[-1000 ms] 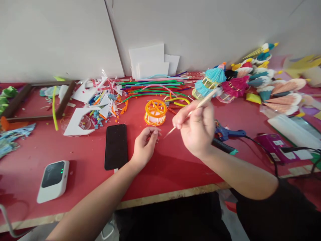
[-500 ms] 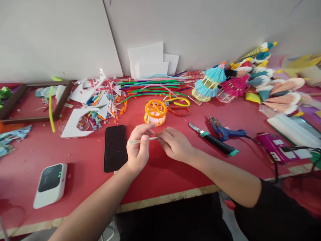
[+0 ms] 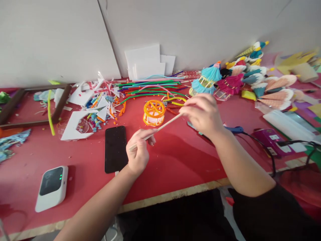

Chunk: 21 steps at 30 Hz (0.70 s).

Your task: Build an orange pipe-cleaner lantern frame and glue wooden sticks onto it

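A thin pale wooden stick point(image 3: 167, 124) slants up to the right between my hands, above the table. My left hand point(image 3: 139, 149) is closed around its lower left part, the thumb pressed along it. Fingertips of my right hand point(image 3: 203, 113) pinch its upper right end. Just beyond the stick stands a small round frame point(image 3: 154, 112) with orange rings, pale upright posts and a pinkish-white middle. Behind my right hand, a utility knife and a blue glue gun point(image 3: 234, 129) are mostly hidden.
A black phone point(image 3: 115, 149) lies left of my left hand, and a white device point(image 3: 51, 188) sits farther left. Foam scraps and coloured pipe cleaners point(image 3: 150, 87) spread along the back. Blue point(image 3: 209, 78) and magenta point(image 3: 230, 85) paper lanterns stand right. A cable runs from a purple box point(image 3: 269, 142).
First my right hand alone held the stick; then it came down to my left hand, which closed on it. Now my right hand has moved up and right, pinching the far end.
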Each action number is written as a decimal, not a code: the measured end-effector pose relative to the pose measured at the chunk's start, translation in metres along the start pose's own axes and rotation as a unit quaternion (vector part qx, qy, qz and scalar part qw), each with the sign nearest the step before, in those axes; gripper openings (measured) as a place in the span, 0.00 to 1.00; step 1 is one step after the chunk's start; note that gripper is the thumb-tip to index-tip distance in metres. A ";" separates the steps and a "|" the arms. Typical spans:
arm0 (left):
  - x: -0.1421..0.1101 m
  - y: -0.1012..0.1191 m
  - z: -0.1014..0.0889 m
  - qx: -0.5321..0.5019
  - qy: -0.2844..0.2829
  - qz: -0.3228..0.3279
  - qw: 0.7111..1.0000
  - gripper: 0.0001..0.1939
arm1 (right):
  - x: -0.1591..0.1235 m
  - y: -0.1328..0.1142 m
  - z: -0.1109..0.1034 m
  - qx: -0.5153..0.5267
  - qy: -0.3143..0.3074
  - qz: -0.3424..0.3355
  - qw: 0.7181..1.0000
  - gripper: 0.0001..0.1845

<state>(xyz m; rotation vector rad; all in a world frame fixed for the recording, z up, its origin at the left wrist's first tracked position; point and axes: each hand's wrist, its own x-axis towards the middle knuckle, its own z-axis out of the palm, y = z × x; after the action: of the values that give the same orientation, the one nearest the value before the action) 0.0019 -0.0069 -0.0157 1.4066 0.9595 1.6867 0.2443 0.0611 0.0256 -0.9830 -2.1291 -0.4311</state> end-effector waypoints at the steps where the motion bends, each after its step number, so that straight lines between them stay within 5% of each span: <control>1: 0.003 0.000 0.001 -0.005 0.045 -0.011 0.999 0.29 | -0.001 0.010 -0.004 -0.029 0.026 0.029 0.999 0.14; 3: 0.009 0.000 0.003 -0.023 0.133 -0.037 0.990 0.31 | -0.001 0.028 -0.014 -0.103 0.103 0.117 0.982 0.12; 6: 0.015 0.000 0.006 -0.055 0.165 -0.095 0.980 0.31 | 0.013 0.038 -0.024 -0.125 0.160 0.222 0.954 0.12; 10: 0.014 -0.004 0.007 -0.079 0.133 -0.192 0.969 0.30 | 0.068 0.006 -0.013 0.106 0.122 0.229 0.960 0.05; 13: 0.013 -0.006 0.007 -0.093 0.134 -0.241 0.957 0.29 | 0.125 -0.037 0.015 0.242 0.050 0.180 0.952 0.03; 17: 0.016 -0.004 0.009 -0.106 0.152 -0.280 0.942 0.27 | 0.190 -0.082 0.079 0.289 -0.016 0.110 0.951 0.06; 19: 0.018 -0.003 0.009 -0.108 0.161 -0.290 0.937 0.27 | 0.209 -0.093 0.115 0.270 -0.055 0.075 0.958 0.05; 21: 0.020 -0.002 0.009 -0.114 0.175 -0.296 0.932 0.26 | 0.215 -0.101 0.141 0.260 -0.157 0.021 0.952 0.03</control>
<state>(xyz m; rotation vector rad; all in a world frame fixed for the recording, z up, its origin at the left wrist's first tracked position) 0.0081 0.0122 -0.0072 0.5799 1.1904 1.5312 0.0059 0.1844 0.0909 -0.8203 -2.3179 0.3251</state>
